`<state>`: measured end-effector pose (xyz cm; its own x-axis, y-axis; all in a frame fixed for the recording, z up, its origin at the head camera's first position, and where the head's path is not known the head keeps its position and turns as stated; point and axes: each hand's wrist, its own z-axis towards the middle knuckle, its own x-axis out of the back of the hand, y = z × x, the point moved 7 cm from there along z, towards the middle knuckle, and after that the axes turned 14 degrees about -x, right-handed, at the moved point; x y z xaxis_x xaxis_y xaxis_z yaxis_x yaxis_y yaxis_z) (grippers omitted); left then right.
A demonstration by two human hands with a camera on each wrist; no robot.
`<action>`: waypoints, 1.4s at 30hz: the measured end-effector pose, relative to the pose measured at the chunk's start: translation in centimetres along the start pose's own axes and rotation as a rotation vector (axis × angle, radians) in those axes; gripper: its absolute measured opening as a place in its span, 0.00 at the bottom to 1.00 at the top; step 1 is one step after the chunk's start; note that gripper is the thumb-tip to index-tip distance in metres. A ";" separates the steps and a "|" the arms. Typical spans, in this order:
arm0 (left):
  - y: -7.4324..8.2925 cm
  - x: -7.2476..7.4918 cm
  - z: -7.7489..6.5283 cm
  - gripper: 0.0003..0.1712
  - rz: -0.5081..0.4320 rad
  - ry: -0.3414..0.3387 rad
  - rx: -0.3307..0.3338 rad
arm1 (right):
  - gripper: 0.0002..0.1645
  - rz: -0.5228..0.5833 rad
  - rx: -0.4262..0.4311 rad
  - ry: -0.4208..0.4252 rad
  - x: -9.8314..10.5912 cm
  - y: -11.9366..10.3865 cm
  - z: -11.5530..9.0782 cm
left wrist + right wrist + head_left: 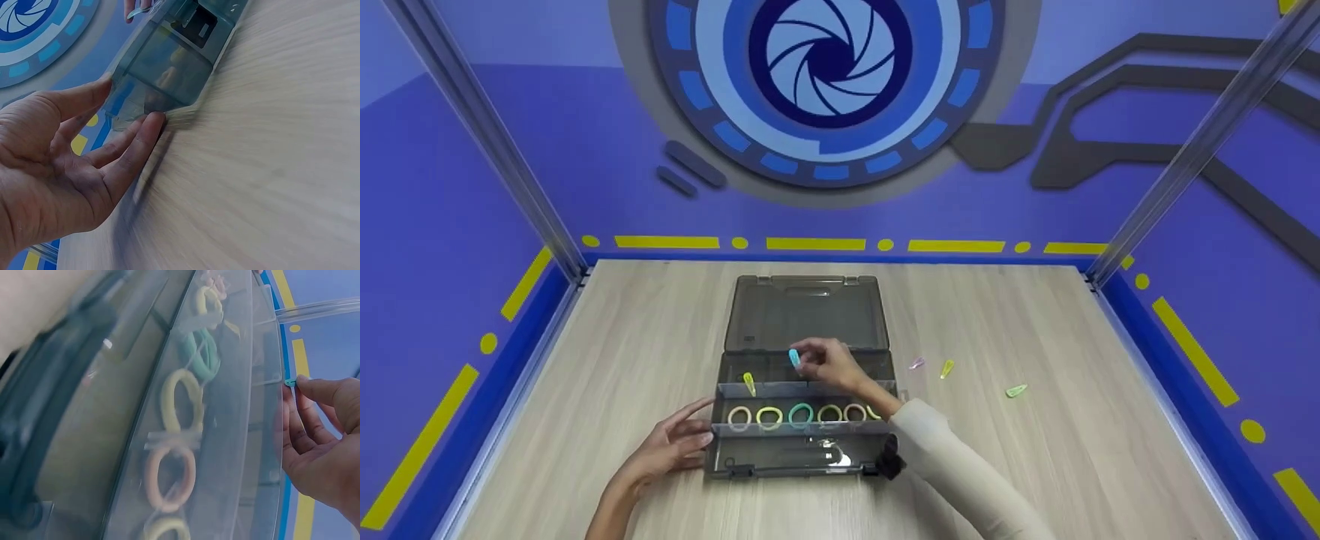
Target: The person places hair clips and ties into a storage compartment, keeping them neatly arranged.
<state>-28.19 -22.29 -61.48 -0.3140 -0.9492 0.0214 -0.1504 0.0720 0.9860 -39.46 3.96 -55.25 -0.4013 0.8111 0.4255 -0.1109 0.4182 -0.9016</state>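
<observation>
My right hand [831,364] pinches a blue snap hair clip [794,358] between thumb and fingertips, above the rear compartment of a smoky see-through storage box [780,471]. The right wrist view shows the clip [290,382] at the tips of the hand [329,433], past the box wall. With fingers spread and fairly straight, my left hand [671,444] touches the box's left side; fingertips meet its corner in the left wrist view. A yellow hair clip [749,384] stands at the rear divider's left. Several hair ties, including a teal one [801,415], sit in a row in the middle compartment.
The box's lid [807,313] lies open toward the back. On the wooden table [1035,472], right of the box, are a pink clip [916,364], a yellow clip [947,368] and a green clip [1016,391]. A black fluffy item [891,457] is at the front right corner.
</observation>
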 end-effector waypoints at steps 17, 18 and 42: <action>0.1 0.1 -0.1 0.44 -0.015 -0.007 -0.007 | 0.16 -0.129 -0.081 0.078 -3.1 -1.0 1.5; 0.1 0.1 -0.1 0.44 -0.016 -0.010 -0.010 | 0.16 -0.153 -0.095 0.090 -3.1 -0.9 1.6; 0.3 0.1 0.2 0.43 -0.012 -0.039 -0.050 | 0.18 -0.296 -0.289 0.098 -3.8 0.3 2.5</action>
<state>-28.51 -22.33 -61.18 -0.3490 -0.9371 0.0041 -0.1075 0.0444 0.9932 -40.23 0.01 -57.32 -0.3004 0.6679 0.6809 0.0563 0.7250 -0.6864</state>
